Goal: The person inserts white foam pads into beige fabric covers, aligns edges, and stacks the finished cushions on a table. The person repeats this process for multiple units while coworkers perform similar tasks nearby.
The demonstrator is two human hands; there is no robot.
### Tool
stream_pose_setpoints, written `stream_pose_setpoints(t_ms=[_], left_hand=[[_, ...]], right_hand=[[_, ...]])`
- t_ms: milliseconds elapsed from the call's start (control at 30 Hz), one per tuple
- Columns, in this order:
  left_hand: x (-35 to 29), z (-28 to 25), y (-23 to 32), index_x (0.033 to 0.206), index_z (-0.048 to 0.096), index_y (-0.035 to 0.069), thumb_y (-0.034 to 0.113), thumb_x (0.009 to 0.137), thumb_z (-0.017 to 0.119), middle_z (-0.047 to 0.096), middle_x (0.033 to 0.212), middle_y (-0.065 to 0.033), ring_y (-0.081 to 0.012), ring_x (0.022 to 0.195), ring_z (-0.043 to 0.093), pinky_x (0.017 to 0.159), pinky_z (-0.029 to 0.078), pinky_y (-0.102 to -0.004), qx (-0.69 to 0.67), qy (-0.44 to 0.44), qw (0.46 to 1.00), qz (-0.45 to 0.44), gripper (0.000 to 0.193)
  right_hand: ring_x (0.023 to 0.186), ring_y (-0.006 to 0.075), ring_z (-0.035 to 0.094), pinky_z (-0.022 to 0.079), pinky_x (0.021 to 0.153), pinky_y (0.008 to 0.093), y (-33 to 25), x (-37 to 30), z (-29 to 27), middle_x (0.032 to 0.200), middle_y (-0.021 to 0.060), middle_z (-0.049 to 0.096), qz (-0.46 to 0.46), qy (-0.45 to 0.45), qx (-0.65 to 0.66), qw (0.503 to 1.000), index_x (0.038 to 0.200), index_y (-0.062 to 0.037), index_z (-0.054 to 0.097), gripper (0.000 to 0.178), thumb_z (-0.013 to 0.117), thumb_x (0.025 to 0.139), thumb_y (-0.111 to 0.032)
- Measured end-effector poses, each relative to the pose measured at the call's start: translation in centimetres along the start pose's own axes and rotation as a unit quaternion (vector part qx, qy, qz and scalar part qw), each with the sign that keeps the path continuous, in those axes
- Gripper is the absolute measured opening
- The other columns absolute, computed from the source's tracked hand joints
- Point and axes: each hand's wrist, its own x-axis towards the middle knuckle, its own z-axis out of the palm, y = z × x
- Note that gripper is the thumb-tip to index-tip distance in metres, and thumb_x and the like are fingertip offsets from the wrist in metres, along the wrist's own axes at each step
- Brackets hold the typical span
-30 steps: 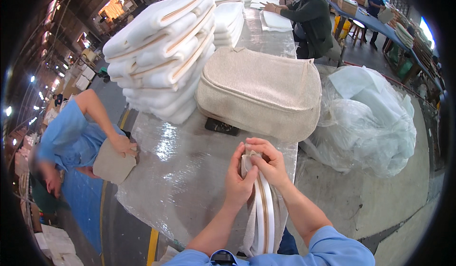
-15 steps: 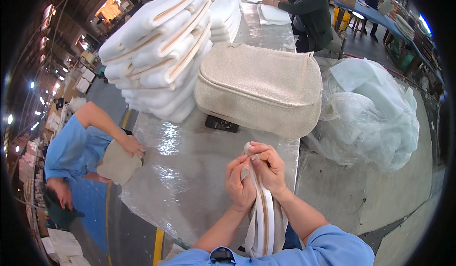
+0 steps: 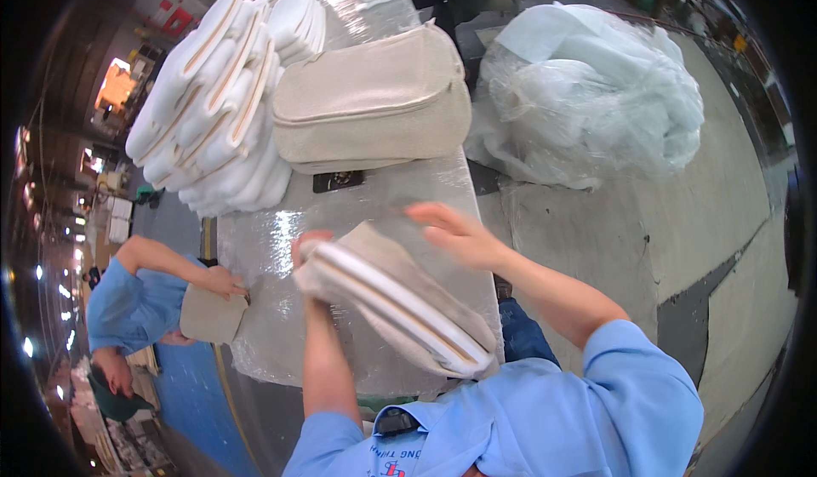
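A half-covered cushion lies slantwise in front of me, its beige fabric cover [image 3: 366,243] open along one side. Through that opening shows a white foam insert [image 3: 400,305] with a tan stripe in its edge. My left hand [image 3: 308,254] is closed on the cushion's far left end, its fingers partly blurred and hidden by the fabric. Off to the right of the cover, my right hand [image 3: 451,234] is in the air with its fingers stretched out and nothing in them, smeared by motion.
Beyond my hands a plump beige cushion [image 3: 374,77] rests on the plastic-wrapped table [image 3: 408,189], near a dark flat object [image 3: 338,181]. Folded white foam pads [image 3: 213,94] are piled at left. A clear bag of white material [image 3: 596,94] stands right. A co-worker [image 3: 140,273] holds beige fabric [image 3: 214,314].
My right hand has let go and moved right, away from the cover. The cushion has swung from upright to slanting, its far end now left in my left hand. The view has shifted.
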Motion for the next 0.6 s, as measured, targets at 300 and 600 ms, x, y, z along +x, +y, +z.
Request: stream_pose_setpoints(t_ms=[300,600], left_hand=[[-25.9,-2.2,2.5,0.151,0.05,0.004,0.06,0.108,0.037,0.055,0.152,-0.0164,-0.033,0.143,0.05,0.124,0.034,-0.0506,-0.063,0.324,0.941,-0.077,0.071],[-39.2,5.8,-2.8,0.131,0.062,0.007,0.045,0.108,0.054,0.07,0.127,-0.0146,-0.0306,0.123,0.064,0.104,0.051,-0.0488,-0.17,0.27,0.926,-0.203,0.045]], right_hand=[[0.133,0.0184,0.054,0.036,0.118,0.035,4.2,-17.0,-2.7,0.137,0.0076,0.065,0.074,0.18,0.004,0.981,0.144,-0.0027,0.061,0.051,0.041,0.117,-0.041],[0.106,0.0137,0.063,0.048,0.097,0.0292,6.3,-1.0,-1.5,0.114,0.0042,0.072,-0.06,0.28,0.029,0.958,0.122,0.0004,0.07,0.037,0.053,0.113,-0.031]])
